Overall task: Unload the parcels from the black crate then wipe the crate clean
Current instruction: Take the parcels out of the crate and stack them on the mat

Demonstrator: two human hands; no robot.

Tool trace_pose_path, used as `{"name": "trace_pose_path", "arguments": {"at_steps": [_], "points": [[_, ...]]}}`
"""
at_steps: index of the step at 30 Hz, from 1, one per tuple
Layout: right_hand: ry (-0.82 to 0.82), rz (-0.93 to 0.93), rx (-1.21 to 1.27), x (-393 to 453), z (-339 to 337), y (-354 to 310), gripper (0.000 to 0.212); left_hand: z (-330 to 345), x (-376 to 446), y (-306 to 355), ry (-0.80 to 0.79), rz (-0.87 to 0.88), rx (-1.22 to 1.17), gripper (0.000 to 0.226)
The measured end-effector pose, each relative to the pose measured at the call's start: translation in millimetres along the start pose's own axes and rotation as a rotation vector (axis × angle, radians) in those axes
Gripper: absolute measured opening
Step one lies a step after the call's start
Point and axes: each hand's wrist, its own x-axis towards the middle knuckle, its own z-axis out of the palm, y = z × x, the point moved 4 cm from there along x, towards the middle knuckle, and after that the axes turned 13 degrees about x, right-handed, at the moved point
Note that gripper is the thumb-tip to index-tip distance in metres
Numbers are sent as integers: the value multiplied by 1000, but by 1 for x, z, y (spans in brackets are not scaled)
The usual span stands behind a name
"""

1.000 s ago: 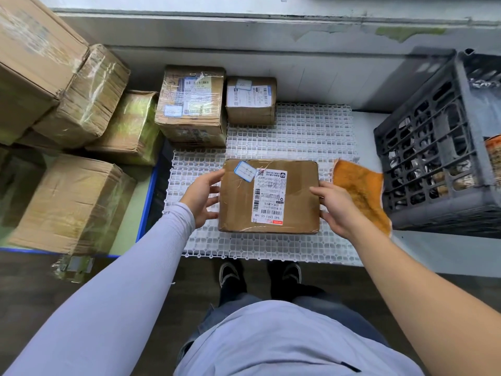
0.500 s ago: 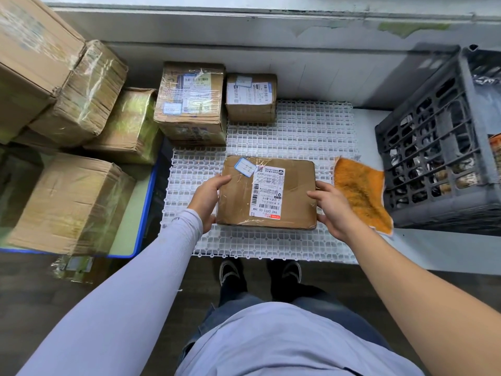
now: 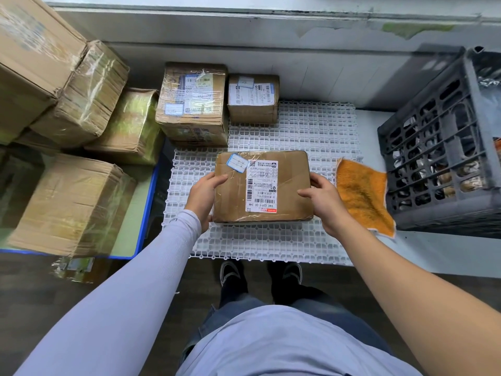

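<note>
A parcel depot or stockroom: taped labelled cartons [image 3: 193, 104] heaped beside a white plastic grid mat [image 3: 298, 137].

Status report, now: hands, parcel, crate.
Left hand and right hand grip the flat parcel by its sides over the white grid mat. Black crate not empty. Orange cloth lies unused beside it.

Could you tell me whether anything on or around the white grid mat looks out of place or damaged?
Nothing is spilled. The orange cloth lies rumpled, hanging off the white grid mat beside the black crate. The taller taped parcel at the back looks crumpled. The flat parcel, held by the left hand and right hand, looks intact.
</note>
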Motion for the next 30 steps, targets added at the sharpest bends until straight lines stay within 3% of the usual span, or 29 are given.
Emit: {"name": "trace_pose_path", "arguments": {"at_steps": [5, 11, 16, 20, 24, 26, 30], "points": [[-18, -8, -72, 6, 6, 0, 57, 2, 1, 1, 8, -4, -9, 28], [-18, -14, -300, 11, 2, 0, 76, -4, 9, -9, 133, -33, 75, 54], [148, -16, -503, 13, -6, 8, 82, -6, 21, 11, 184, 130, 151, 72], [255, 44, -450, 16, -6, 9, 80, -1, 24, 18, 143, 158, 211, 75], [261, -119, -358, 23, 8, -7, 74, -10, 21, 10, 216, 94, 122, 71], [255, -186, -338, 22, 18, -13, 80, -16, 20, 4, 264, 73, 119, 54], [220, -118, -295, 16, 29, -4, 85, -21, 17, 1, 381, 159, 282, 31]]}}
